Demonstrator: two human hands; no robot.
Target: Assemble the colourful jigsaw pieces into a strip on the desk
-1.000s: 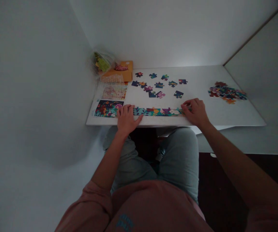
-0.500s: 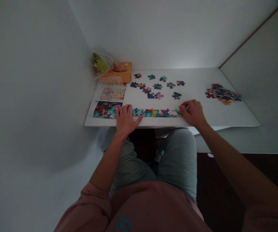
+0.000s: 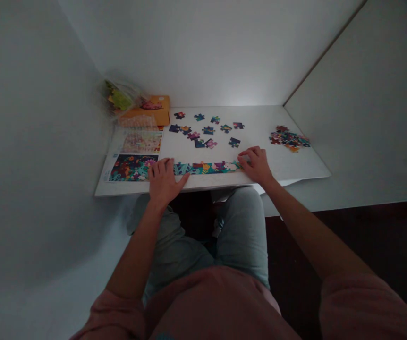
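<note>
A joined strip of puzzle pieces (image 3: 203, 168) runs along the front of the white table. Over its left end lies my left hand (image 3: 163, 182), fingers spread, thumb by the strip's lower edge. At the right end, my right hand (image 3: 256, 164) has thumb and forefinger bent around the strip's tip; whatever is between them is too small to make out. Behind the strip, several loose pieces are scattered, among them a dark blue piece (image 3: 234, 142) and a pink piece (image 3: 211, 143). The printed picture sheet (image 3: 129, 168) lies left of my left hand.
A heap of puzzle pieces (image 3: 288, 139) sits at the table's right. At the back left are an orange box (image 3: 163, 108) and a clear plastic bag (image 3: 120, 99) with green and yellow contents. The white table (image 3: 123, 190) meets walls at the back and left.
The camera view has shifted and tilted, so the table appears further left. Both hands remain at the ends of the strip, with no clear change in their hold.
</note>
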